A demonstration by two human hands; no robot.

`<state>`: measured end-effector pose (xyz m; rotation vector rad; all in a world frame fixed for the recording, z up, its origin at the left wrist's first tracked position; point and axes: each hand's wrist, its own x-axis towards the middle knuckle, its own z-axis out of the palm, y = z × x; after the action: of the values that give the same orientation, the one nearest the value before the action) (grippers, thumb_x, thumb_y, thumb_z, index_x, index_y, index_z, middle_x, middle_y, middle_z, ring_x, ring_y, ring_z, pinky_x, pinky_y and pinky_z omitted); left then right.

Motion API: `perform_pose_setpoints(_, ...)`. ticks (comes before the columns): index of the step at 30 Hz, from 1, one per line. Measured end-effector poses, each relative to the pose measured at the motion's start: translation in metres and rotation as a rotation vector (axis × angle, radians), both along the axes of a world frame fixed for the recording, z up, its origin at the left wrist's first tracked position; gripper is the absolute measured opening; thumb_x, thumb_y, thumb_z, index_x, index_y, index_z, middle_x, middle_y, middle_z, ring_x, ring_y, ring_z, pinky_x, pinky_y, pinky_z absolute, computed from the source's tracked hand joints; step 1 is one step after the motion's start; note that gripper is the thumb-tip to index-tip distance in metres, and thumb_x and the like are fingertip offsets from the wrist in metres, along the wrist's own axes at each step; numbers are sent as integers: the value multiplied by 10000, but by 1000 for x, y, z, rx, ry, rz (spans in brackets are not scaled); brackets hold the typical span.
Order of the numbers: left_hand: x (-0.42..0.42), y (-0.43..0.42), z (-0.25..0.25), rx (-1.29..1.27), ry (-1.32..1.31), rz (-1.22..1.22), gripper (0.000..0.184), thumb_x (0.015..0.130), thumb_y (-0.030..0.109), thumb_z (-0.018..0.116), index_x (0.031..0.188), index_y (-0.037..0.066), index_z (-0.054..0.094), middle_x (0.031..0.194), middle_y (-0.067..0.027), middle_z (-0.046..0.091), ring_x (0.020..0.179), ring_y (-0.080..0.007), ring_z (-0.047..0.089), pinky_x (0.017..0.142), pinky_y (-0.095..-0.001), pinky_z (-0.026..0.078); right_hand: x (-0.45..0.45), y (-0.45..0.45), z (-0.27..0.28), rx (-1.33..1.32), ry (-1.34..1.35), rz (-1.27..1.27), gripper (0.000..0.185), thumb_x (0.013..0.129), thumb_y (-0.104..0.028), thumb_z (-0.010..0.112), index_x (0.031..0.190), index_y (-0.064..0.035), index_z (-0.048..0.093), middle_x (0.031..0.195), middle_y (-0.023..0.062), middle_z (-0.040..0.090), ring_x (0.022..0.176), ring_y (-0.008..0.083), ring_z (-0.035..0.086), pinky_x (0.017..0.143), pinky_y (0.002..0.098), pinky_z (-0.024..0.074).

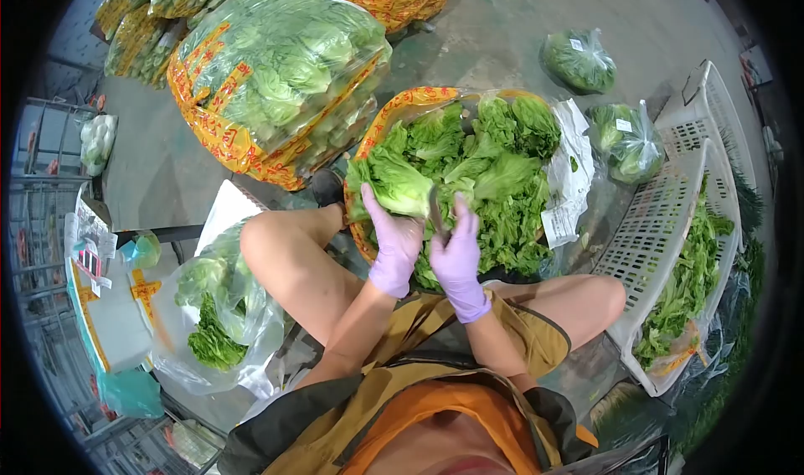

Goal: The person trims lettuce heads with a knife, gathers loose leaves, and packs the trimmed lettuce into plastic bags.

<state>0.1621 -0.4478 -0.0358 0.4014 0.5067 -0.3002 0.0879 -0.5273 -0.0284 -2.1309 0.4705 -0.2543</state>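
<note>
My left hand (pixel 395 245), in a pale purple glove, is wrapped around the base of a lettuce head (pixel 397 180) whose leaves point away from me. In my right hand (pixel 457 265), gloved the same way, is a knife (pixel 435 210). Its blade stands up beside the lettuce's base; whether it touches the lettuce I cannot tell. Both hands are above the near side of an open bag (pixel 414 96) with orange printing, between my legs. Loose green lettuce leaves (pixel 511 178) fill that bag.
A large wrapped bale of lettuce (pixel 289 73) stands at the upper left. To my left lies a clear plastic bag (pixel 268 337) with lettuce. White perforated crates (pixel 641 245) with greens stand at right, near two bagged vegetables (pixel 579 60). A white printed sheet (pixel 569 173) hangs over the bag's right edge.
</note>
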Motion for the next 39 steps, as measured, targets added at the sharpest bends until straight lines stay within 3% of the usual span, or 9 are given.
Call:
perform_pose_setpoints(2,-5,1,10,2,112,-18,575,836,544,443,1240,137,419,1206,-63,485,1085,-249,465,905,-432,400,4,6,-7,-49,4,26,733,680,-40,573,1339,-97,256,1159,188,433,850,388,567,630,433,500)
perform_pose_setpoints(13,-13,-5,14,-17,174,46,484,833,405,534,1173,72,445,1154,-92,515,1057,-236,492,941,-411,390,23,-11,-43,-151,-120,-56,644,702,2,558,1300,-76,332,1095,164,491,861,351,578,697,374,484)
perform_pose_setpoints(16,-8,10,12,13,152,82,488,824,413,525,1182,89,459,1164,-56,521,1051,-215,499,930,-386,396,19,-34,-139,449,15,-147,546,755,20,471,1280,-53,338,796,132,583,732,266,583,674,327,473)
perform_pose_setpoints(23,-20,53,65,260,-5,-11,578,802,336,576,1278,91,359,1250,-81,435,1129,-231,433,982,-403,349,42,-94,-136,508,196,-20,600,795,-153,557,1339,-90,312,900,141,605,726,243,573,680,344,444)
perform_pose_setpoints(27,-51,117,104,563,-106,261,560,794,314,574,1255,66,378,1230,-94,454,1121,-233,444,960,-402,366,119,-153,-158,-107,305,-124,431,800,-269,569,1168,-54,498,905,176,596,794,296,587,704,382,459)
perform_pose_setpoints(32,-87,266,117,1432,-126,749,528,774,279,603,1211,45,419,1194,-113,485,1091,-232,472,924,-398,402,212,-175,-177,-677,470,-187,729,652,-487,698,1174,-43,450,1059,199,507,990,323,504,755,422,485)
perform_pose_setpoints(35,-144,357,119,1832,66,931,509,762,257,620,1184,33,445,1173,-124,503,1072,-230,489,903,-395,423,233,-181,-168,-689,800,82,685,609,-519,722,1074,-58,520,842,115,614,711,233,611,637,354,508)
perform_pose_setpoints(37,-171,384,107,1822,211,1012,509,768,300,598,1184,48,448,1169,-118,505,1065,-239,492,899,-413,420,233,-184,-192,-659,733,56,658,628,-427,738,1095,-34,491,901,126,628,752,272,637,646,374,520)
perform_pose_setpoints(39,-181,394,87,1326,268,1081,529,789,400,544,1202,88,437,1175,-99,495,1062,-258,487,904,-453,400,235,-200,-223,-624,565,-87,807,641,-451,725,1168,44,365,921,199,617,807,328,634,679,413,519)
